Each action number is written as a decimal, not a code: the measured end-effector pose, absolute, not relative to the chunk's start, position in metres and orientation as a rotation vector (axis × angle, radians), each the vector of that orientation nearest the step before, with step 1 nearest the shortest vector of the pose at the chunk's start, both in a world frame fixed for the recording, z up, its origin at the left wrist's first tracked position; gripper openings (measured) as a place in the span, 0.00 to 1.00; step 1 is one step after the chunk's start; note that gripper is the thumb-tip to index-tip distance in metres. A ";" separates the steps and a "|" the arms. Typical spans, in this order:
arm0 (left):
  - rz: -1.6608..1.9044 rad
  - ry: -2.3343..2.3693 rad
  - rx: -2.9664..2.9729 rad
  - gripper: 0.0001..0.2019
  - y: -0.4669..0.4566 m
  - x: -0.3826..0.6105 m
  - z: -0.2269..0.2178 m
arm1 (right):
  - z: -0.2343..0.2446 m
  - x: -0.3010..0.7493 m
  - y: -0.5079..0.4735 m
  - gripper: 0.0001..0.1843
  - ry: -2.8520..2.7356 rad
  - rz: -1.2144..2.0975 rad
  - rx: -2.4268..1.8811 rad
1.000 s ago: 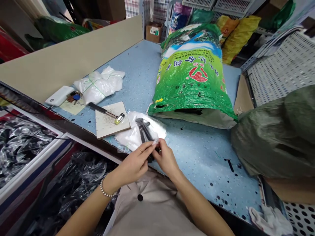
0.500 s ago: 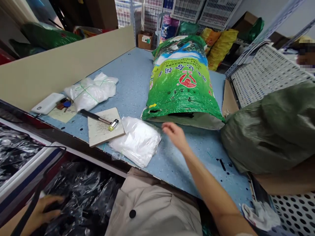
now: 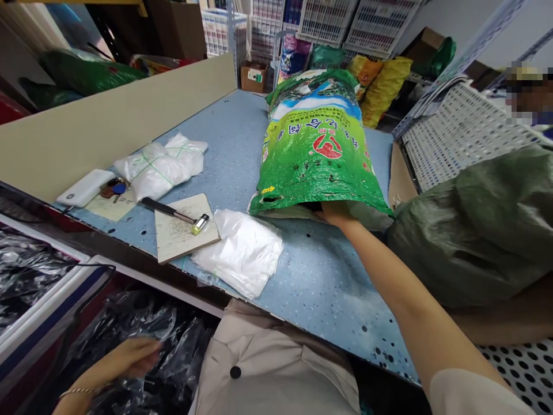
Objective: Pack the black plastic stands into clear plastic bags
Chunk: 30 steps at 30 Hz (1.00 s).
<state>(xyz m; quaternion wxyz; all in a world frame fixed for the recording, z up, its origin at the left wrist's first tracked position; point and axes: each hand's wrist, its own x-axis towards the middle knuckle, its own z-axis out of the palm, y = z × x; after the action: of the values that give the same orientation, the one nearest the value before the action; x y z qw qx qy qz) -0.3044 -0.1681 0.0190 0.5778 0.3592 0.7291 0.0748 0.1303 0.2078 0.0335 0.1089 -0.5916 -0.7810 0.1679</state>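
A large green printed sack (image 3: 324,144) lies on the blue table, its open mouth facing me. My right hand (image 3: 334,213) reaches into that mouth; its fingers are hidden inside, so what they touch does not show. Down at the left, my left hand (image 3: 138,354) hovers over black items in clear plastic bags (image 3: 173,328), fingers loosely stretched and slightly blurred, with nothing visible in them. A stack of clear plastic bags (image 3: 246,251) sits on the table before the sack. Beside it, a small black-handled hammer (image 3: 177,214) rests on a pale square board (image 3: 185,242).
Further left on the table are a tied bundle of plastic bags (image 3: 159,164), keys (image 3: 114,187) and a white device (image 3: 84,187). A dark green sack (image 3: 475,230) bulges at the right edge, near a white perforated basket (image 3: 458,127). Crates (image 3: 326,20) stand behind.
My right hand has moved forward and right, from in front of the green sack into its mouth. My left hand has shifted right over the bagged black items.
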 end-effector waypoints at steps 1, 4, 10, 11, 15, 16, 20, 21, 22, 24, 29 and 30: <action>0.182 1.588 0.829 0.26 -0.153 -0.288 0.015 | 0.034 0.131 0.199 0.24 -2.296 0.512 -1.745; 0.389 1.226 0.961 0.24 -0.102 -0.217 0.019 | 0.030 0.124 0.151 0.20 -2.276 0.659 -1.711; 1.046 1.125 1.069 0.43 -0.017 -0.079 0.042 | 0.025 0.092 0.020 0.22 -1.677 1.335 -1.257; 1.038 1.107 1.048 0.42 -0.011 -0.069 0.044 | 0.028 0.092 0.010 0.22 -1.641 1.309 -1.264; 0.812 1.005 0.887 0.33 -0.008 -0.059 0.049 | 0.040 0.114 0.014 0.23 -1.815 0.707 -1.441; 0.764 1.002 0.888 0.32 -0.011 -0.059 0.051 | 0.042 0.121 0.023 0.23 -1.927 0.569 -1.428; 0.797 1.169 1.245 0.35 -0.021 -0.051 0.056 | 0.036 0.133 0.053 0.27 -2.191 0.502 -1.223; 0.824 1.226 1.358 0.36 -0.022 -0.048 0.056 | 0.033 0.132 0.056 0.27 -2.158 0.583 -1.199; 0.835 1.268 1.447 0.38 -0.022 -0.047 0.056 | 0.030 0.131 0.056 0.28 -2.088 0.687 -1.200; 0.825 1.301 1.523 0.39 -0.019 -0.046 0.055 | 0.024 0.129 0.047 0.28 -1.906 0.903 -1.235; 0.901 1.276 1.346 0.35 0.001 -0.051 0.048 | 0.014 0.127 -0.004 0.24 -2.048 0.878 -1.153; 0.910 1.261 1.315 0.35 0.004 -0.051 0.046 | 0.011 0.125 -0.014 0.23 -2.117 0.783 -1.126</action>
<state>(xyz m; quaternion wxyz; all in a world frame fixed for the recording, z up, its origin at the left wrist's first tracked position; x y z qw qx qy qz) -0.0508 0.0042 0.0463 0.5246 0.5498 0.5271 0.3804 0.1250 -0.0144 0.0112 0.3045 -0.4253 -0.7995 0.2954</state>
